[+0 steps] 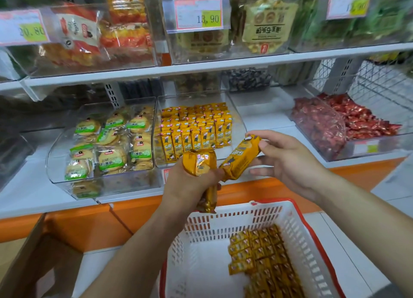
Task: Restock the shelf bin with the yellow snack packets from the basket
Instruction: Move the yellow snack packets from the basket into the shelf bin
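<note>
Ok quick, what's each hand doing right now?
Left hand: closed round a bundle of yellow snack packets.
Right hand: pinching a single yellow snack packet near its top end.

Both forearms in from 6 o'clock; left hand (pixel 192 181) fisted round yellow packets (pixel 200 163), right hand (pixel 288 161) at its 3 o'clock pinching a lone packet (pixel 240 158).

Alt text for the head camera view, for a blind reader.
A person's left hand grips a bunch of yellow snack packets while the right hand holds a single packet at a shop shelf. Behind, a clear shelf bin holds rows of matching packets; below, a white basket holds more packets.
</note>
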